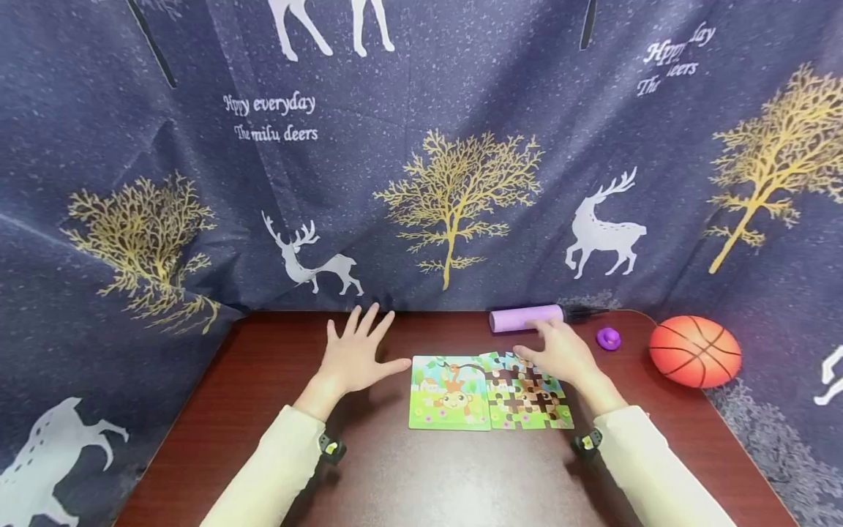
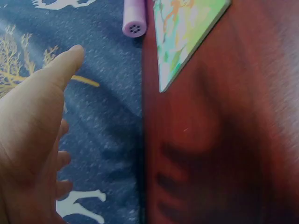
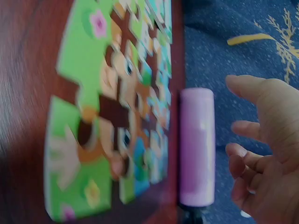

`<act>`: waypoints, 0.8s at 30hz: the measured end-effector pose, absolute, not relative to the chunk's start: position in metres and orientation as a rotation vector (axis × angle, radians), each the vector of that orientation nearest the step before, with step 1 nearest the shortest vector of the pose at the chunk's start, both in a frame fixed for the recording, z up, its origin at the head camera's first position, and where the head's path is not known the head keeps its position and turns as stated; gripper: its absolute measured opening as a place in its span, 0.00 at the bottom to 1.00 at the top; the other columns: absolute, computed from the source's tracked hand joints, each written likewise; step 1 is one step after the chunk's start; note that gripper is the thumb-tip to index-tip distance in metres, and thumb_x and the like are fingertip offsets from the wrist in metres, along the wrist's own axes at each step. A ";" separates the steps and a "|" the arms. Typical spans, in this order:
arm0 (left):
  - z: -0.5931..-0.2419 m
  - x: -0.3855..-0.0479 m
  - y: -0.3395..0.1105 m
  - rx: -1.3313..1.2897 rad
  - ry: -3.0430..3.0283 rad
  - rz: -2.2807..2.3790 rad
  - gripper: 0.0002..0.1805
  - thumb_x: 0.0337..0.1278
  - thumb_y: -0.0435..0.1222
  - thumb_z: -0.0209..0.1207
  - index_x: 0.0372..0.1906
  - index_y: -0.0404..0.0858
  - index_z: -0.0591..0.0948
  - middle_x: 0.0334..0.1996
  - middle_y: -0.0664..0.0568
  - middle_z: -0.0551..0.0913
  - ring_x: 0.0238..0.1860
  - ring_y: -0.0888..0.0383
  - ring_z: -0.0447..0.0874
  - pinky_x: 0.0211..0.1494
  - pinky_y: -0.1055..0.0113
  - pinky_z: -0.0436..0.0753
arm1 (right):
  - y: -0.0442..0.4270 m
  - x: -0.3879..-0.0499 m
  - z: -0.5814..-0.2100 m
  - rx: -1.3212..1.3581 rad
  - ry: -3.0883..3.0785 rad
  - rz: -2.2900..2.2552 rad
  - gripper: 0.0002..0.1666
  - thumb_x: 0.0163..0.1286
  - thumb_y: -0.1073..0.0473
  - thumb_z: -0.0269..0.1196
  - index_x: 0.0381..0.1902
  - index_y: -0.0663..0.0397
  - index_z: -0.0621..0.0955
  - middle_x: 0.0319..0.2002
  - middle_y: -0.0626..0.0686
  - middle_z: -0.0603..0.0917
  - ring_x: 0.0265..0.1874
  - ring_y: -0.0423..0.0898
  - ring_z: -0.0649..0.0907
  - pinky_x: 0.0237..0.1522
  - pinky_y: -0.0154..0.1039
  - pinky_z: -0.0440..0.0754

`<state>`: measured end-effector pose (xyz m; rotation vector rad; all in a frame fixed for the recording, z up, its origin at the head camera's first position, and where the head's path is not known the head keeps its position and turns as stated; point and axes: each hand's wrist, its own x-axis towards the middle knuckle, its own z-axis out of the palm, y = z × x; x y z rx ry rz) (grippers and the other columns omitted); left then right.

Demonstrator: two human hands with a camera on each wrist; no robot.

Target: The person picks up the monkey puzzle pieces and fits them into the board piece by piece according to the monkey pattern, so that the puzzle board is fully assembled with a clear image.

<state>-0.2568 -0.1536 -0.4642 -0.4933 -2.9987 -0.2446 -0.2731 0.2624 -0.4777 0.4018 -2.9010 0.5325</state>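
In the head view a flat monkey picture board (image 1: 449, 410) lies on the table, with loosely spaced puzzle pieces (image 1: 520, 419) beside its right edge. My left hand (image 1: 354, 359) hovers to the left of the board, fingers spread and holding nothing; the left wrist view shows that hand (image 2: 35, 121) apart from the board (image 2: 187, 32). My right hand (image 1: 563, 353) is above the upper right part of the pieces, fingers loosely bent and empty. In the right wrist view the hand (image 3: 271, 140) hangs away from the pieces (image 3: 70, 158), with gaps between them.
A purple cylinder (image 1: 520, 318) with a black end lies at the table's back edge, behind the pieces. Right of it are a small purple object (image 1: 609, 338) and an orange basketball (image 1: 694, 351) at the right edge. A dark blue patterned cloth (image 1: 369, 168) hangs behind the table (image 1: 276, 366).
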 end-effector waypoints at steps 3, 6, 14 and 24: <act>-0.474 -0.251 -0.148 -0.555 -3.009 -0.256 0.58 0.53 0.79 0.52 0.84 0.56 0.55 0.84 0.48 0.49 0.82 0.39 0.42 0.71 0.22 0.46 | 0.252 -0.273 -0.486 0.457 -2.929 0.599 0.38 0.65 0.40 0.72 0.64 0.60 0.81 0.52 0.64 0.82 0.48 0.59 0.83 0.51 0.60 0.79; -0.483 -0.246 -0.142 -0.618 -3.022 -0.247 0.58 0.52 0.78 0.55 0.84 0.55 0.56 0.84 0.48 0.50 0.82 0.38 0.44 0.70 0.21 0.49 | 0.242 -0.273 -0.494 0.497 -2.957 0.642 0.38 0.64 0.40 0.73 0.63 0.59 0.82 0.51 0.62 0.82 0.48 0.58 0.84 0.52 0.60 0.80; -0.506 -0.231 -0.125 -0.777 -3.109 -0.217 0.64 0.43 0.82 0.56 0.84 0.52 0.58 0.83 0.48 0.51 0.81 0.35 0.49 0.68 0.21 0.55 | 0.227 -0.278 -0.508 0.482 -3.033 0.646 0.39 0.62 0.38 0.74 0.62 0.56 0.83 0.52 0.58 0.83 0.51 0.57 0.84 0.55 0.59 0.80; -0.519 -0.224 -0.119 -0.805 -3.194 -0.267 0.70 0.35 0.82 0.61 0.84 0.50 0.57 0.83 0.49 0.51 0.80 0.35 0.49 0.66 0.21 0.58 | 0.220 -0.283 -0.520 0.482 -3.101 0.625 0.40 0.59 0.33 0.73 0.60 0.53 0.82 0.55 0.61 0.83 0.51 0.60 0.84 0.52 0.61 0.81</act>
